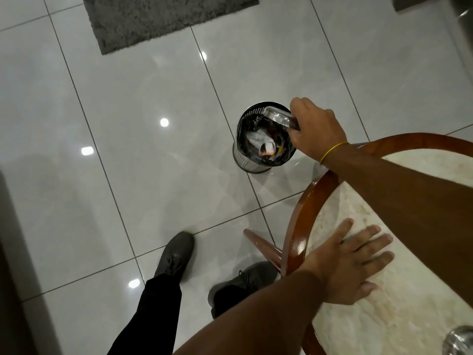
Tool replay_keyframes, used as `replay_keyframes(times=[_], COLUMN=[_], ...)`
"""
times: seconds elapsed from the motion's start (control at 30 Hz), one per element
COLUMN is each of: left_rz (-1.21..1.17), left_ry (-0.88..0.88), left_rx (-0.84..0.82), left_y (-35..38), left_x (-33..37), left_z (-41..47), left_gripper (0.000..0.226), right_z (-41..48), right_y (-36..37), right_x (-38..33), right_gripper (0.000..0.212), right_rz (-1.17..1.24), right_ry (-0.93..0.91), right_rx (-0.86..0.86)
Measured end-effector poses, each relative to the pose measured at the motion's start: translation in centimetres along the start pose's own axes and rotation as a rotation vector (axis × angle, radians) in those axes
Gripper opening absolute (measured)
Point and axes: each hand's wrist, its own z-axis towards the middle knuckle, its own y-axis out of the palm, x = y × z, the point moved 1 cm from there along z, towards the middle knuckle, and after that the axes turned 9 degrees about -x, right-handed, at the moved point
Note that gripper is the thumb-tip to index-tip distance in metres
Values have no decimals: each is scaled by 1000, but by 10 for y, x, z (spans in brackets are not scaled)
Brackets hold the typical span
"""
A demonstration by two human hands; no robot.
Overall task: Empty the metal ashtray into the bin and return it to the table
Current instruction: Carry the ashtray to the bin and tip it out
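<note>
My right hand (316, 129) grips the shiny metal ashtray (279, 116) and holds it tipped over the open mouth of the bin (245, 160). The bin is a small perforated steel cylinder on the floor, lined with a black bag and holding crumpled paper and wrappers. A yellow band circles my right wrist. My left hand (355, 265) lies flat, fingers spread, on the marble top of the round table (297, 226), which has a brown wooden rim.
A grey rug (153, 19) lies on the glossy white tiled floor beyond the bin. My two dark shoes (176, 254) stand beside a wooden table leg (263, 249). A shiny metal object (459, 342) sits at the table's lower right edge.
</note>
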Motion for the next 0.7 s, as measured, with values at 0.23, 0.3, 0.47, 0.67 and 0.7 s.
replay_keyframes(times=[0.23, 0.3, 0.47, 0.67, 0.7], left_rz=[-13, -1, -11, -48, -43], left_ry=[-7, -12, 9, -2, -9], left_rx=[34, 52, 23, 23, 34], left_y=[0, 0, -3, 1, 2], left_x=[1, 1, -2, 1, 2], left_z=[0, -1, -2, -2, -1], left_gripper=[76, 74, 70, 70, 70], right_z=[0, 0, 0, -4, -4], right_y=[0, -1, 2, 7, 8], right_x=[4, 5, 7, 5, 5], right_gripper=[18, 19, 18, 18, 19], right_rz=[37, 46, 68, 57, 51], right_ry=[24, 16, 13, -45, -31], right_rx=[18, 33, 65, 74, 51])
